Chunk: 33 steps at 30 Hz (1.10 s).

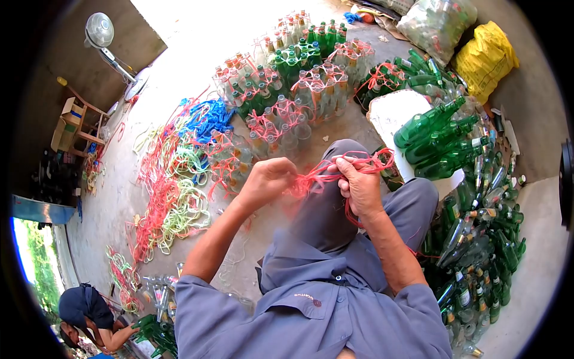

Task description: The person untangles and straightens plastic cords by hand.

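Note:
A tangled bundle of red and pink plastic string [317, 178] stretches between my two hands above my lap. My right hand [362, 186] is closed around it, the thumb pressing on top, and loops stick out past the fist. My left hand [270, 181] is closed at the other end of the bundle, its fingers curled and partly smeared by motion. Just beyond my knees stand clear bottles [281, 133] tied together with red string. On my right, several green bottles [439, 140] lie on a white board [391, 107].
Heaps of red, pale green and blue string [173, 179] lie on the floor at left. Green bottles [478, 257] pile up along the right wall, near a yellow sack [487, 60]. A standing fan [100, 31] is far left. Another person [89, 314] bends over bottles at lower left.

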### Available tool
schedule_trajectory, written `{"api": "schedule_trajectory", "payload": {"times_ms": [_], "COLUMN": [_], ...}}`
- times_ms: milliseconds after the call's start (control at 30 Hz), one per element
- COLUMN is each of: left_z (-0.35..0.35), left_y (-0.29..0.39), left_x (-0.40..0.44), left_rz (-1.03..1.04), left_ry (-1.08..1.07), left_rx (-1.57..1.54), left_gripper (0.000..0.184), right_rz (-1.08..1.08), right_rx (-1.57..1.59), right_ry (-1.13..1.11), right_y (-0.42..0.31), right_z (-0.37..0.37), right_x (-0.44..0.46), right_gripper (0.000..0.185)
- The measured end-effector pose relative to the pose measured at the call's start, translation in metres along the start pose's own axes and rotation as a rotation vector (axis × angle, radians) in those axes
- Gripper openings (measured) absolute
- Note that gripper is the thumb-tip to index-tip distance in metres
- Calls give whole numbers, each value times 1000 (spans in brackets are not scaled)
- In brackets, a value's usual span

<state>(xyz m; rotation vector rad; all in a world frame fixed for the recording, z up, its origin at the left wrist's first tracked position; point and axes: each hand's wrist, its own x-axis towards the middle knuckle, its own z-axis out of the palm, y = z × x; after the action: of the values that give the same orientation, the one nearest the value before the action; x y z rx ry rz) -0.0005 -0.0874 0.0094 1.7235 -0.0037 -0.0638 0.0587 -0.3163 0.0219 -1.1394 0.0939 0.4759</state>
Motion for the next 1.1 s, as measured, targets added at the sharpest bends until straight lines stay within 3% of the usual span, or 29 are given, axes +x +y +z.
{"api": "schedule_trajectory", "payload": {"times_ms": [200, 400, 500, 800, 1100], "left_z": [-12, -16, -17, -27, -42], "left_y": [6, 2, 9, 6, -13], "left_x": [-11, -15, -18, -32, -53], "left_rz": [-98, -127, -156, -153, -109], "left_ry": [107, 125, 144, 150, 241], "left_rx": [-337, -368, -438, -436, -625], "left_gripper": [6, 8, 7, 9, 8], "right_rz": [41, -73, -357, -366, -284], "right_rx": [38, -209, -249, -159, -13], "right_ry": [29, 74, 34, 110, 193], "right_y": [-4, -11, 0, -8, -15], "right_z": [4, 11, 9, 6, -1], "right_x": [-2, -9, -2, -1, 2], "right_gripper": [14, 16, 17, 15, 15]}}
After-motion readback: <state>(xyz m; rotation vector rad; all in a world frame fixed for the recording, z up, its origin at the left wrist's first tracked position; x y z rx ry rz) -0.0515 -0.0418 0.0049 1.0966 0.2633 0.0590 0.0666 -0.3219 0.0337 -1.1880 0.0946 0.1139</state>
